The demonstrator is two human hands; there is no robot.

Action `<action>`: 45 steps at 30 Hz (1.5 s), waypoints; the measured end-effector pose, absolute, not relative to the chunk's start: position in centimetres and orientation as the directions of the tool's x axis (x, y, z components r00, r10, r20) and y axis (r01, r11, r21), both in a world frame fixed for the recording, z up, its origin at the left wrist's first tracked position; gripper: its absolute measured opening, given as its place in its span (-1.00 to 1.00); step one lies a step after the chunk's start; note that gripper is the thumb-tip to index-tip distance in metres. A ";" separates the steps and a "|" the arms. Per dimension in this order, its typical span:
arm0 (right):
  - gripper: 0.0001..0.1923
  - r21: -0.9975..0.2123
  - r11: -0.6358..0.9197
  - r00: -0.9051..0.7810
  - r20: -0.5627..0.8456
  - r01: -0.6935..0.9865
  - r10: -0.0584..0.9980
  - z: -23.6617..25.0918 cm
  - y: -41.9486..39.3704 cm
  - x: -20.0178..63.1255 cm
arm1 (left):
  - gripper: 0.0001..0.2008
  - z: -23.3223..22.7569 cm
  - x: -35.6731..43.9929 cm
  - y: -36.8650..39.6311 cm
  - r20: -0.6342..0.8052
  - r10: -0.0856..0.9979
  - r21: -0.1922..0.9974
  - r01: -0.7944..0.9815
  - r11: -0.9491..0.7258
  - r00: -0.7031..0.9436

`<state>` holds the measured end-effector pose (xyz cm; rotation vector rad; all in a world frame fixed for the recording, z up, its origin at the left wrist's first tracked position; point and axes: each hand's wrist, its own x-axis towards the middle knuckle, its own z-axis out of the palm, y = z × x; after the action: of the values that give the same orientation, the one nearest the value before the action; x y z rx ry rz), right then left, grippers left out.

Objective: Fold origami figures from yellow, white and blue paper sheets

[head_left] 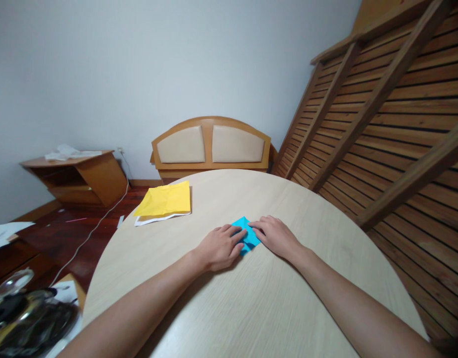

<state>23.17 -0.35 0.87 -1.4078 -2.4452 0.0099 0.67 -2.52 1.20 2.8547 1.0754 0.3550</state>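
Note:
A small folded piece of blue paper (250, 240) lies on the round table between my hands. My left hand (222, 247) rests flat over its left side, fingers apart and pressing on the paper. On the paper's right edge, my right hand (275, 234) touches down with its fingertips, and its index finger reaches onto the blue surface. The right hand's other fingers are loosely bent. Part of the paper is hidden under the left fingers.
Yellow paper (165, 199) lies over white paper (143, 222) at the far left of the pale round table (229, 308). Beyond stands a headboard (210, 144). Wooden slats (363, 134) lean at the right. A cable (98, 224) crosses the floor at the left.

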 end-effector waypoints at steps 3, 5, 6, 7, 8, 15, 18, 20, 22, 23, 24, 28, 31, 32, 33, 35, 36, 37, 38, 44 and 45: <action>-0.67 -0.140 0.542 -0.492 0.281 0.828 0.824 0.8 -0.4 22.9 | -0.57 1.4 0.8 -2.5 0.185 0.655 0.143 0.639 -0.756 0.733; -0.61 -0.150 0.580 -0.529 0.277 0.801 0.802 0.5 -0.3 22.8 | -0.56 1.3 0.8 -2.5 0.179 0.654 0.151 0.636 -0.757 0.735; -0.58 -0.162 0.596 -0.545 0.273 0.787 0.793 0.3 -0.2 22.8 | -0.54 1.3 0.8 -2.5 0.171 0.655 0.157 0.636 -0.756 0.736; -0.56 -0.175 0.606 -0.556 0.266 0.776 0.788 0.0 -0.1 22.9 | -0.52 1.2 0.7 -2.4 0.158 0.658 0.164 0.637 -0.753 0.736; -0.54 -0.187 0.609 -0.560 0.257 0.771 0.788 -0.2 0.0 22.9 | -0.49 1.0 0.7 -2.4 0.138 0.662 0.174 0.640 -0.748 0.737; -0.48 -0.224 0.572 -0.537 0.200 0.789 0.819 -1.0 0.5 23.0 | -0.29 0.5 0.1 -2.1 -0.083 0.738 0.270 0.728 -0.630 0.670; -0.47 -0.214 0.569 -0.534 0.201 0.794 0.821 -1.0 0.5 23.0 | -0.27 0.9 -0.3 -1.9 -0.148 0.778 0.246 0.784 -0.569 0.611; -0.46 -0.205 0.564 -0.530 0.202 0.800 0.824 -0.9 0.5 22.9 | -0.29 1.0 -0.8 -1.6 -0.152 0.798 0.225 0.807 -0.547 0.583; -0.45 -0.199 0.567 -0.532 0.206 0.799 0.821 -0.9 0.5 22.9 | -0.34 0.9 -1.5 -1.3 -0.113 0.804 0.212 0.805 -0.555 0.584; -0.45 -0.195 0.572 -0.536 0.209 0.797 0.818 -0.8 0.4 22.9 | -0.37 0.8 -1.9 -1.1 -0.089 0.806 0.203 0.803 -0.560 0.585; -0.46 -0.190 0.577 -0.541 0.211 0.795 0.815 -0.8 0.4 22.9 | -0.40 0.8 -2.1 -1.1 -0.063 0.815 0.191 0.808 -0.557 0.576; -0.52 -0.167 0.584 -0.549 0.216 0.794 0.808 -0.5 0.2 22.8 | -0.49 0.9 -1.9 -1.4 0.088 0.876 0.122 0.868 -0.482 0.474; -0.59 -0.162 0.602 -0.559 0.244 0.782 0.792 0.0 0.0 22.6 | -0.53 1.5 -0.5 -2.0 0.195 0.855 0.096 0.859 -0.503 0.480; -0.62 -0.163 0.607 -0.561 0.257 0.778 0.787 0.2 -0.2 22.5 | -0.53 1.7 0.0 -2.2 0.182 0.816 0.110 0.813 -0.572 0.549; -0.64 -0.166 0.611 -0.561 0.267 0.774 0.783 0.4 -0.3 22.4 | -0.54 1.9 0.4 -2.4 0.177 0.778 0.140 0.768 -0.626 0.602; -0.69 -0.177 0.613 -0.558 0.280 0.770 0.781 0.9 -0.6 22.4 | -0.56 2.3 0.9 -2.7 0.187 0.736 0.193 0.710 -0.677 0.651; -0.71 -0.186 0.615 -0.558 0.281 0.767 0.781 1.1 -0.8 22.4 | -0.57 2.4 1.0 -2.7 0.188 0.721 0.219 0.687 -0.693 0.667; -0.72 -0.196 0.619 -0.561 0.280 0.761 0.779 1.3 -0.9 22.5 | -0.57 2.6 0.9 -2.7 0.184 0.708 0.249 0.664 -0.705 0.682; -0.72 -0.206 0.628 -0.571 0.278 0.750 0.773 1.5 -1.1 22.6 | -0.56 2.8 0.8 -2.6 0.172 0.692 0.286 0.637 -0.716 0.701; -0.71 -0.269 0.673 -0.638 0.216 0.689 0.739 2.1 -1.6 23.7 | -0.54 4.0 -0.7 -2.2 0.136 0.545 0.419 0.450 -0.788 0.827; -0.71 -0.285 0.673 -0.644 0.202 0.682 0.738 2.2 -1.6 23.9 | -0.56 4.2 -0.8 -2.3 0.126 0.516 0.406 0.431 -0.806 0.847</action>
<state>23.88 -1.61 2.25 -1.1293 -2.5884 0.2632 -0.80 -2.30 4.21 2.6594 0.7076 0.3264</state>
